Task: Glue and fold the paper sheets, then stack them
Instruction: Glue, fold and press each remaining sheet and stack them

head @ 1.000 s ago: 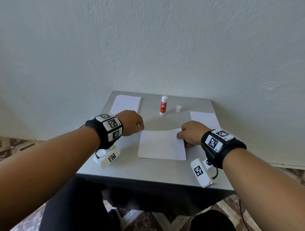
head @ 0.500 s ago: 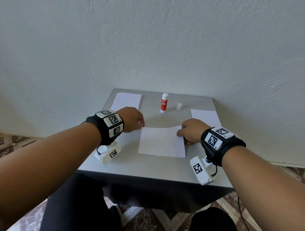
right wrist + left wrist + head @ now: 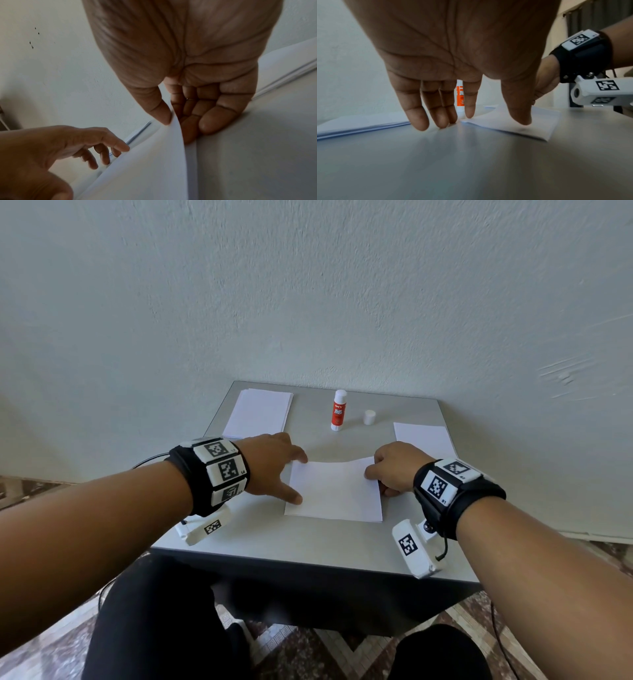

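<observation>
I have the folded paper sheet lying flat at the centre of the table, fold edge nearest me and free edges toward the wall. My left hand is spread wide with straight fingers: the thumb presses down on the sheet's left margin and the index fingertip touches its far left corner, while the remaining fingers rest on the bare table beside it. This placement pins the sheet so it cannot slide during pressing. My right hand pinches the far right corner; the right wrist view shows the thumb on top of the upper layer, which curves upward there, with the curled fingers beneath it. I judge that this corner is held raised so the two layers can be aligned before the glued faces are pressed shut. The glue stick stands upright and uncapped near the wall, its cap just beside it, both well apart from the working area. A stack of unfolded sheets lies at the far left, and the finished pile lies at the far right, near my right hand for short transfer.
</observation>
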